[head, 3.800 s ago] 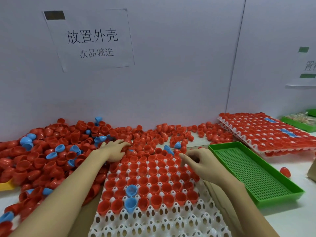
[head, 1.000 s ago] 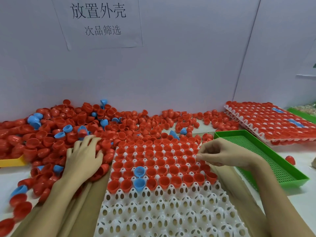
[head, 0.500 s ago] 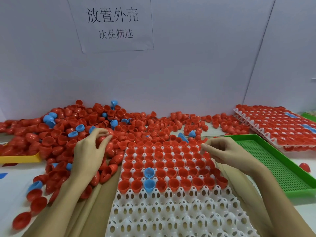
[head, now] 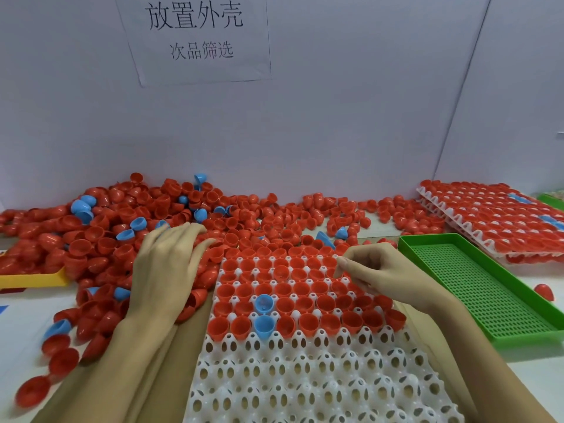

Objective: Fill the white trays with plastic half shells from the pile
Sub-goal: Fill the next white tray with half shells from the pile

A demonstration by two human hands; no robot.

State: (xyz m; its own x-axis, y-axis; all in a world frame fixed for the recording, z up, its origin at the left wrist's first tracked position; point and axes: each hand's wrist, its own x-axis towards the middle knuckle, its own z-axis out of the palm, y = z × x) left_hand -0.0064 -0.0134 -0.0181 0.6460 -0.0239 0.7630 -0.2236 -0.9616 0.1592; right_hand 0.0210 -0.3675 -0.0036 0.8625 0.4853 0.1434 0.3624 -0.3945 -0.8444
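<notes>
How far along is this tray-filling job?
Partway. Done: filled trays stacked at far right, and the far rows of the front white tray hold red and two blue shells. In hand: the left hand rests on the pile; the right hand hovers over the filled rows. Left: the near rows lie empty.

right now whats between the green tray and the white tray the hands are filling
In the head view, the right hand and forearm cross the strip of brown table between the green tray and the white tray; no shells there.
</notes>
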